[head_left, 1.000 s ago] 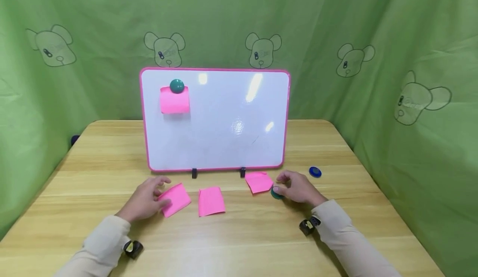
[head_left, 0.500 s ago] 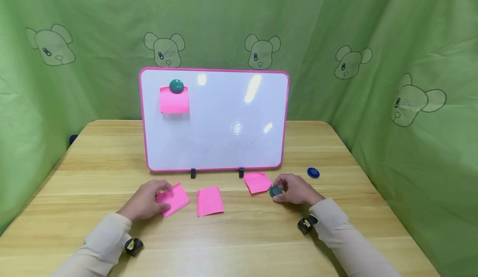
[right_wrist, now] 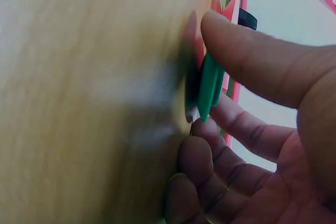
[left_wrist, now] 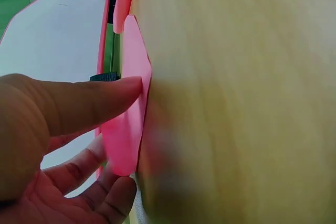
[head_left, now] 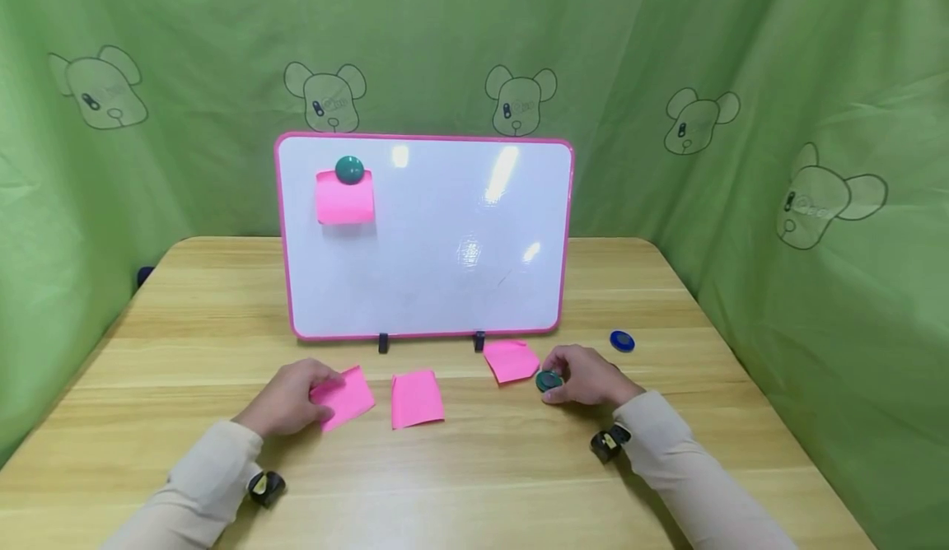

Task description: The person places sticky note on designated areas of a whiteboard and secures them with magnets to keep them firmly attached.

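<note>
The person's hands were apart, low over the desk (head_left: 474, 484). The left hand (head_left: 285, 398) held the left note (head_left: 352, 402), a pink square on the desk, between thumb and fingers at its left edge. The right hand (head_left: 586, 375) pinched the lower magnet (head_left: 549, 380), a green disc with its grey face turned up, between thumb and fingers. Just beside that magnet lay the right note (head_left: 511, 362), one edge curled; the middle note (head_left: 418, 400) lay flatter, between the left note and the right one. The blue magnet (head_left: 622, 341) rested beyond the right hand.

Behind them stood the pink-framed whiteboard (head_left: 445, 286) on black feet (head_left: 383, 343). The upper magnet (head_left: 349, 170), also green, overlapped the top of the hung note (head_left: 344, 204) at the board's upper left. A green curtain (head_left: 423, 39) with mouse-like outlines surrounded the desk.
</note>
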A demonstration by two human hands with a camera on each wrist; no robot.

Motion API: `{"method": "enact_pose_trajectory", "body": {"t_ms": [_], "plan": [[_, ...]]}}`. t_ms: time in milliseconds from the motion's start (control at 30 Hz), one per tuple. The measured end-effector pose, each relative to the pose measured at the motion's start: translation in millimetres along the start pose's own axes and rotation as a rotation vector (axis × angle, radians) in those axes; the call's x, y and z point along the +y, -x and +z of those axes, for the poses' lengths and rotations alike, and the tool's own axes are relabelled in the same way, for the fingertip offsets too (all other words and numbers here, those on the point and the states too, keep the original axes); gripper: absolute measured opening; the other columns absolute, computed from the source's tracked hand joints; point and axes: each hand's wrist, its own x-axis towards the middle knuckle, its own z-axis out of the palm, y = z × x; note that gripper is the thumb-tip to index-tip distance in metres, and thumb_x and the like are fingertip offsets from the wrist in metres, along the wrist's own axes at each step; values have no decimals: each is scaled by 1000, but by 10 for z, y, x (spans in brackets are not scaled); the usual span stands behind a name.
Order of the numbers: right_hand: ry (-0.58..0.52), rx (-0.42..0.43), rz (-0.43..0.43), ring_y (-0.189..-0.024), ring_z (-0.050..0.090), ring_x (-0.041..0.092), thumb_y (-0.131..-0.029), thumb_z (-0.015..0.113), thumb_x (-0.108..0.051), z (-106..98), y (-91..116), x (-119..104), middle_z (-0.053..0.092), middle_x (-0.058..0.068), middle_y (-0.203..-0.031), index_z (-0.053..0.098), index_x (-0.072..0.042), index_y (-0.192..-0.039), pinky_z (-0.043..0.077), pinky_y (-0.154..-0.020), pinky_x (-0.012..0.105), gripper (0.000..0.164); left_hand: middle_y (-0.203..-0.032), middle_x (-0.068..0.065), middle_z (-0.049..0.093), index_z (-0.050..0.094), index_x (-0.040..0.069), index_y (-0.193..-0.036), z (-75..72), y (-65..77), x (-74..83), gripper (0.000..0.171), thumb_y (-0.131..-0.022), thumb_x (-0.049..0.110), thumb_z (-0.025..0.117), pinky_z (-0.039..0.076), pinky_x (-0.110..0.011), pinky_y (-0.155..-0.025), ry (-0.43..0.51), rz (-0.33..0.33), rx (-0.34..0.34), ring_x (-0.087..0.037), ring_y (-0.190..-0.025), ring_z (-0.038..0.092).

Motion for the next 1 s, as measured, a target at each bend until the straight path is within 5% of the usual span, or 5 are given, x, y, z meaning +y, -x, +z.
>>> {"method": "enact_pose_trajectory", "body": {"t_ms": [400,600,833,1000], "plan": [[-73,8,68,-72,54,20,-81,79,-19,-35,33,-6,56,6,-87,57,-6,-100,49,-62,30,32,-117,-15,61,67,3,-112,7,-6,-12,45,-70,-2,81,46,-55,-93,-8,77,91,-39,-110,55],[-51,26,16,-69,54,18,-84,75,-21,-59,56,14,56,6,-86,57,-4,-103,48,-63,32,31,-118,-15,60,66,4,-112,11,-13,-23,45,-70,-4,80,46,-54,-93,-13,99,94,-37,-109,55],[-67,47,-33,-74,54,18,-91,67,-20,-71,53,34,58,4,-87,62,-1,-106,49,-67,32,25,-113,-13,61,66,6,-105,-9,-35,-25,41,-69,-5,80,51,-37,-72,33,79,85,-21,-84,55],[-59,62,-57,-75,55,18,-95,61,-20,-82,53,36,60,3,-88,64,-1,-106,49,-68,33,22,-112,-12,62,66,6,-104,-54,-53,-7,40,-69,-5,79,53,-42,-77,46,77,97,-25,-90,57]]}}
